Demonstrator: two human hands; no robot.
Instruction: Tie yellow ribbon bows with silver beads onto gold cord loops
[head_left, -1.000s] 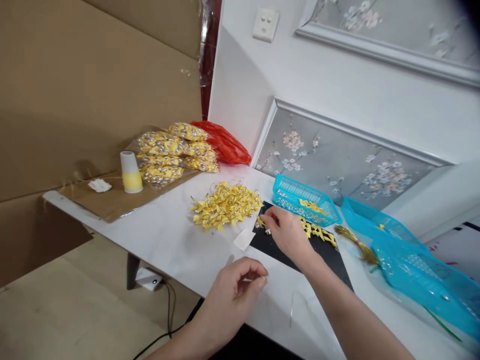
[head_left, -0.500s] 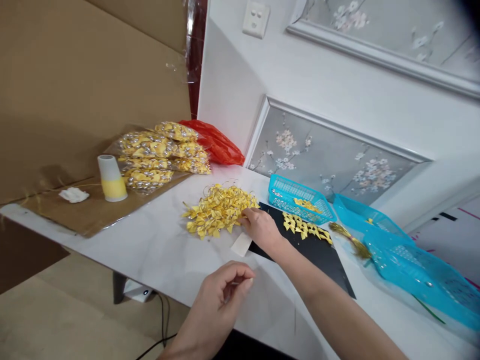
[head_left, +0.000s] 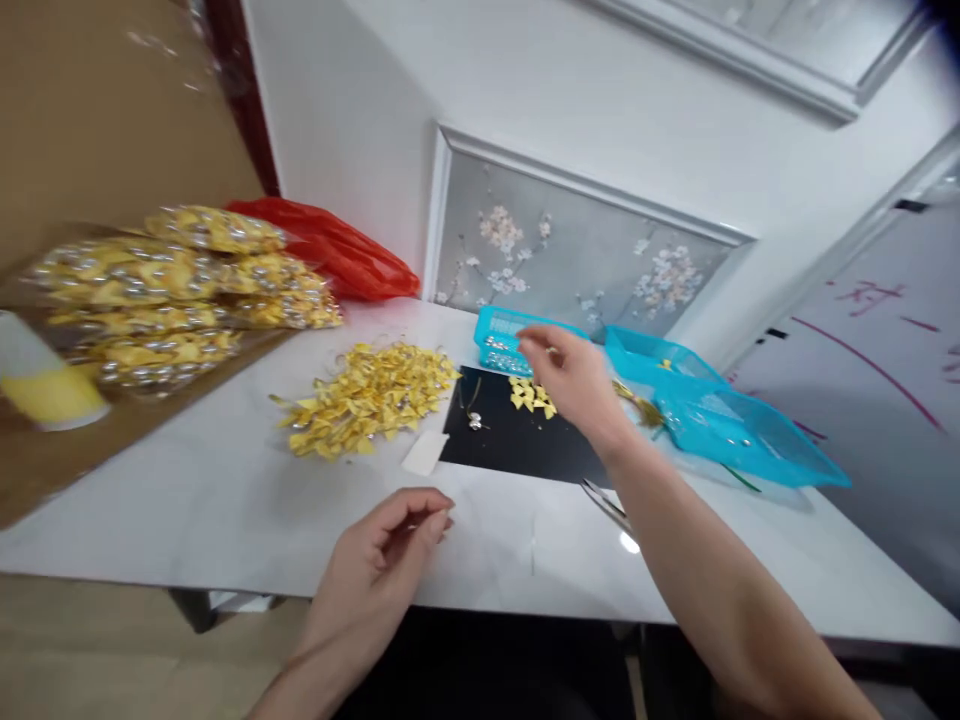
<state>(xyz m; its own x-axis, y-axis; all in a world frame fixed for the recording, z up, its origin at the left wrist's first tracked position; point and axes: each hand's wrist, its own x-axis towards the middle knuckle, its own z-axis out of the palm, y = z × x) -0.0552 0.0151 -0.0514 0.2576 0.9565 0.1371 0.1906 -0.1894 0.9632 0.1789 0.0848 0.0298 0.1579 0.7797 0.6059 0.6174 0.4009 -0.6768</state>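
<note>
My left hand (head_left: 390, 550) hovers above the near part of the white table, with thumb and fingertips pressed together. Whatever it pinches, if anything, is too small to make out. Over the black mat (head_left: 517, 445), close to a blue basket (head_left: 491, 330), is my right hand (head_left: 574, 380). Its fingers are bent and slightly blurred, with a gap beside the thumb and nothing visible held. Small yellow ribbon pieces (head_left: 529, 395) lie on the mat beneath it. A silver-bead piece with wire (head_left: 475, 421) is at the mat's left. Left of the mat is a heap of yellow ribbon pieces (head_left: 382, 390).
Bagged yellow pieces (head_left: 180, 280) and a red plastic bag (head_left: 330, 250) stand at the back left, a yellow-white cone (head_left: 52, 385) beside them. Metal tweezers or scissors (head_left: 604, 503) lie near my right forearm. More blue baskets (head_left: 757, 430) are at the right.
My right hand has left the yellow heap and moved right, over the mat near the basket. The view has turned right. My left hand keeps its pinch.
</note>
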